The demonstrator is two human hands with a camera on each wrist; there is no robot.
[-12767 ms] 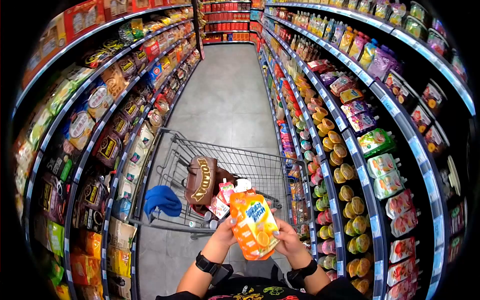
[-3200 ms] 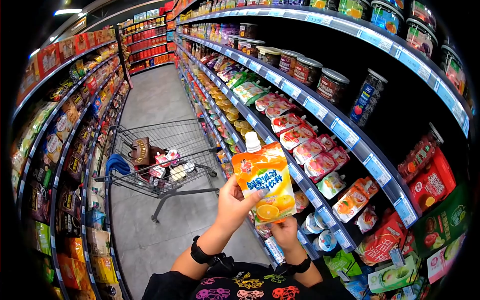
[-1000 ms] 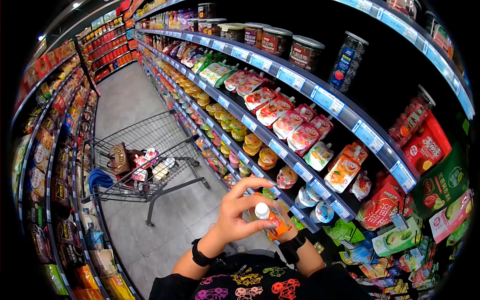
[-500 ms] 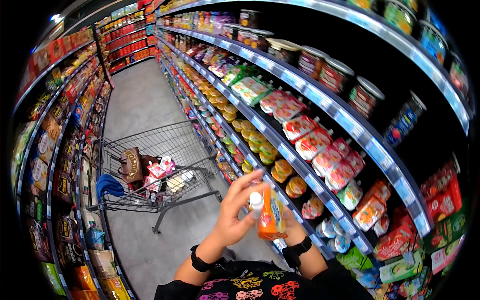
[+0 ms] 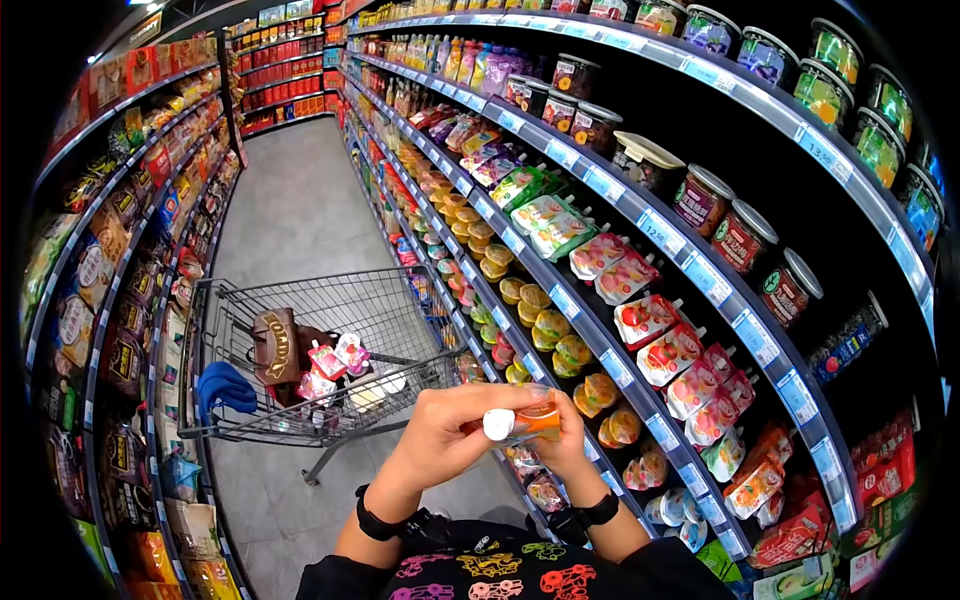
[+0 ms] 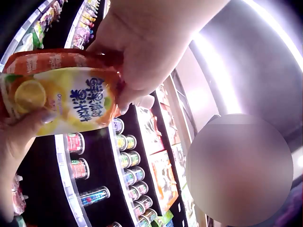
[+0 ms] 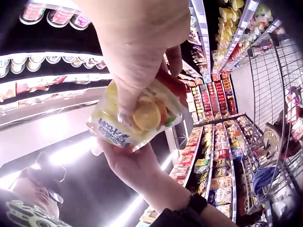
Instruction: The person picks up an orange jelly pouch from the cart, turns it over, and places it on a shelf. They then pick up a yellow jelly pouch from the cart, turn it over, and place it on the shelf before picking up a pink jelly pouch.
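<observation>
Both hands hold an orange drink pouch in front of the chest, its spout end turned to the left in the head view. My left hand grips the spout end, next to the white cap. At the other end, my right hand grips the pouch. In the left wrist view, the pouch's label shows an orange slice and blue lettering, and the right thumb presses on it. From the right wrist view, the right thumb lies across the label side.
A shopping cart stands ahead to the left, holding a brown bag, several packages and a blue cloth. Shelves of spouted pouches, jelly cups and jars line the right. Bagged goods fill the left shelves.
The pouch, earlier over the cart and later held upright with its label facing the head camera, is now tipped with its spout leftward. The left fingers have closed in on the spout end.
</observation>
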